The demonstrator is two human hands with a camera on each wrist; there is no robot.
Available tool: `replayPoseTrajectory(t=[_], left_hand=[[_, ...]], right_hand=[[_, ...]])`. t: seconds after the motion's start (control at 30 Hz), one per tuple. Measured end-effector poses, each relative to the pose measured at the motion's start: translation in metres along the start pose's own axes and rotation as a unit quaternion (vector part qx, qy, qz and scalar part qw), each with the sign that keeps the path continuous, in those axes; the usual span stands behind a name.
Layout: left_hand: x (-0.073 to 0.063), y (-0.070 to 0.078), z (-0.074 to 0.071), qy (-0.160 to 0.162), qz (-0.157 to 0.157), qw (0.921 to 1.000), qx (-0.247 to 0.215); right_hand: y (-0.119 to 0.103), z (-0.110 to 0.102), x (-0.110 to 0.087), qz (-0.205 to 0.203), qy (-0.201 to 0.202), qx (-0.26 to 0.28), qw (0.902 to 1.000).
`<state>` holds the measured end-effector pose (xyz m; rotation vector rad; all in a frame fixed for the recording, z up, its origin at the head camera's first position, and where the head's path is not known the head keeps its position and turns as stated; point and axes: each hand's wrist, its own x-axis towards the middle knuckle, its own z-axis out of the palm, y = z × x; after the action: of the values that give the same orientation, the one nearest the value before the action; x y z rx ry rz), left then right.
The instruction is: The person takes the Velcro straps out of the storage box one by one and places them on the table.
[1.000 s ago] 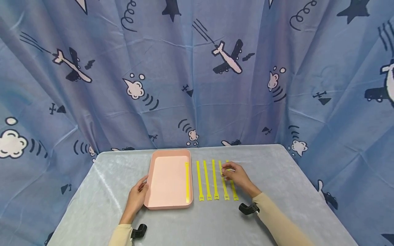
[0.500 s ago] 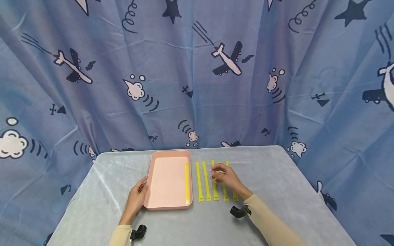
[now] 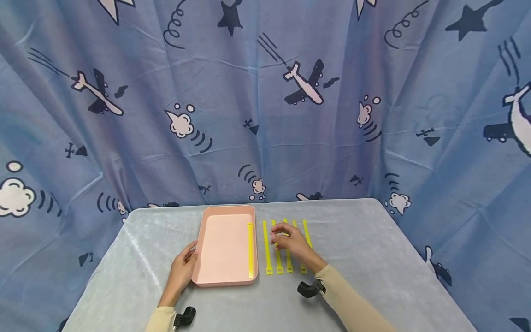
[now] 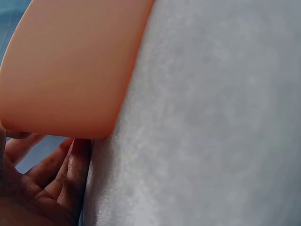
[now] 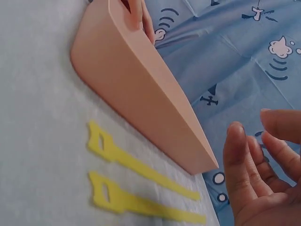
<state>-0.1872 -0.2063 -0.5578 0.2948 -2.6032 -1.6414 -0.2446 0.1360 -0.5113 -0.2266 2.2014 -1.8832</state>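
A shallow pink tray lies on the table in the head view, with one yellow cable strap along its right inner side. To the right of the tray, several more yellow straps are lined up in a row, slotted ends toward me. My left hand touches the tray's left side with relaxed fingers. Over the row hovers my right hand, hiding parts of the middle straps. In the right wrist view, its thumb and fingers are apart with nothing between them, beyond two straps.
A grey cloth covers the table. Behind it hangs a blue curtain printed with planes and clouds. Black wrist cameras are worn at both wrists.
My right hand has moved left across the row of straps, from the right-hand ones toward the tray. My left hand has stayed at the tray's side. The view has tilted slightly up.
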Motion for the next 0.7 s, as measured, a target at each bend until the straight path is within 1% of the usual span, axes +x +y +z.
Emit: replayPoseTrajectory(t=[0.23,0.37,0.47,0.57,0.7], left_hand=[[0.0,0.0,0.001,-0.003,0.005,1.0,0.001],[0.0,-0.001,0.002,-0.003,0.003,1.0,-0.003],[0.0,-0.001,0.002,-0.002,0.003,1.0,-0.006],[0.0,-0.001,0.002,-0.002,0.003,1.0,-0.007],[-0.001,-0.001,0.001,-0.001,0.003,1.0,-0.006]], right_hand=[[-0.004,0.013,0.002,-0.009,-0.008,0.012,0.9999],[-0.016,0.019,-0.001,-0.015,-0.015,0.014,0.9997],[-0.02,0.023,-0.001,-0.027,-0.02,0.021,0.9992],[-0.02,0.028,0.004,-0.036,-0.027,0.031,0.9985],[-0.025,0.038,0.005,-0.042,-0.035,0.033,0.9979]])
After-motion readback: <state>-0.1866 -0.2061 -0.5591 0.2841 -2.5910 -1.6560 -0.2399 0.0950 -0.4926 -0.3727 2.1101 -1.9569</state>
